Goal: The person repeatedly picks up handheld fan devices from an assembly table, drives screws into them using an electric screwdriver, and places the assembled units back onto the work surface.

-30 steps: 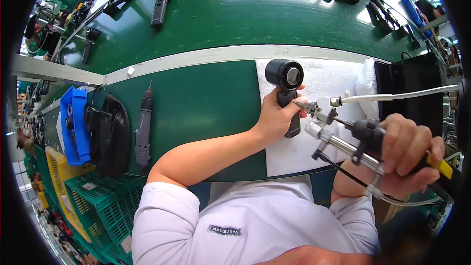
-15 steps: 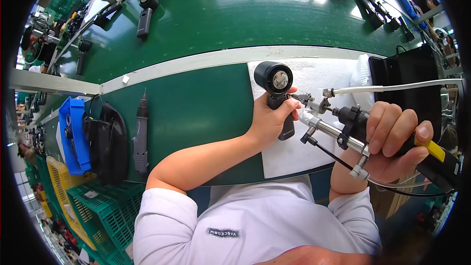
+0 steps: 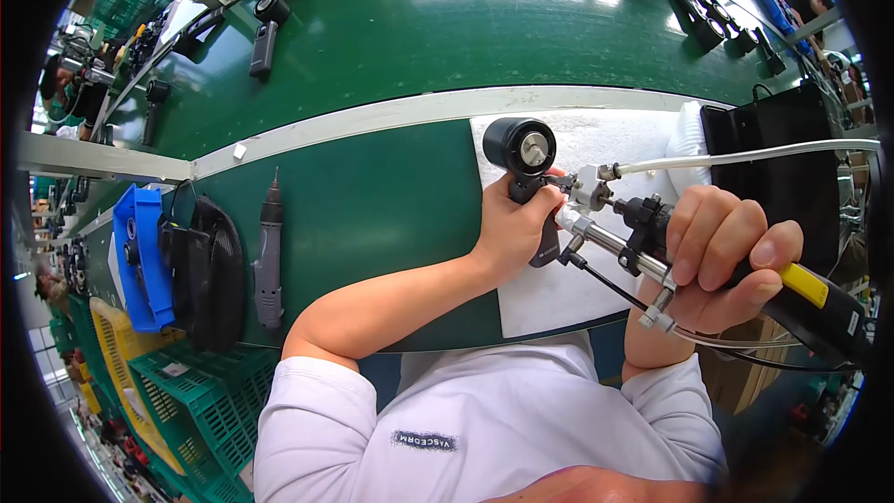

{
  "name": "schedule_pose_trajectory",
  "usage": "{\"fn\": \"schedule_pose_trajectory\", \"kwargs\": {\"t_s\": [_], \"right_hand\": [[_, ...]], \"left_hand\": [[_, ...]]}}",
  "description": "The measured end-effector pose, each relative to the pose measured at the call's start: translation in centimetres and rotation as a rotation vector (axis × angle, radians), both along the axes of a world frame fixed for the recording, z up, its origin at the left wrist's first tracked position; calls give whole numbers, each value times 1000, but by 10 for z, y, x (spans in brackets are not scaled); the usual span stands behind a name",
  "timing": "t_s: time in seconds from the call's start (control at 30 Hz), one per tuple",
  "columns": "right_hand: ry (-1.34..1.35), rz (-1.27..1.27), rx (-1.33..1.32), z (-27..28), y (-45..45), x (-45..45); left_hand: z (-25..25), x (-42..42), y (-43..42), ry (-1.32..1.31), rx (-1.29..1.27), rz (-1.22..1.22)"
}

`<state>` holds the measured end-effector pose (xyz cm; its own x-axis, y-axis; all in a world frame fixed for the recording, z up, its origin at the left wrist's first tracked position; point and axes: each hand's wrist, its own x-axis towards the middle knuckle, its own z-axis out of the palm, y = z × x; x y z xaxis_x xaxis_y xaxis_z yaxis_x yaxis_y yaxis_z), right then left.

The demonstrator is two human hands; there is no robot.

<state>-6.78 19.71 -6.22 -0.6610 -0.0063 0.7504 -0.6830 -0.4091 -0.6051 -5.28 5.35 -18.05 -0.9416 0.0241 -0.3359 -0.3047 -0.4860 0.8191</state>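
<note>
Across my view runs the green bench (image 3: 372,168), with the white mat (image 3: 596,135) lying on it at centre right. My right hand (image 3: 731,256) is wrapped around the big black driver (image 3: 792,289), tilted, its shaft pointing towards my left hand (image 3: 510,224). That hand grips the fan (image 3: 521,147) by its handle, the round head facing up over the mat's left part. At far left sits the blue bin (image 3: 154,291); the grey driver (image 3: 269,261) lies between it and the mat. The small metal nozzle (image 3: 589,188) is by my left thumb; I can't tell if they touch.
</note>
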Motion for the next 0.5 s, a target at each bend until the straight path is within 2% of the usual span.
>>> {"fn": "schedule_pose_trajectory", "kwargs": {"t_s": [0.13, 0.23, 0.3, 0.37, 0.43, 0.5], "right_hand": [[3, -2, -9, 0, -1, 3], [-44, -104, -75, 10, 1, 10], [-15, -9, -167, 26, 25, 12], [-52, -54, -197, 47, 43, 22], [-44, 6, -129, 51, 64, 23], [-67, 44, -118, 51, 62, 24]], "left_hand": [[2, -2, -2, -12, 22, -37], [6, -7, -6, -3, -15, -118], [12, -12, -11, -54, -63, -193], [8, -20, -13, -57, -20, -112], [22, -31, -19, -207, 29, -87], [22, -36, -22, -226, 137, -157]]}}
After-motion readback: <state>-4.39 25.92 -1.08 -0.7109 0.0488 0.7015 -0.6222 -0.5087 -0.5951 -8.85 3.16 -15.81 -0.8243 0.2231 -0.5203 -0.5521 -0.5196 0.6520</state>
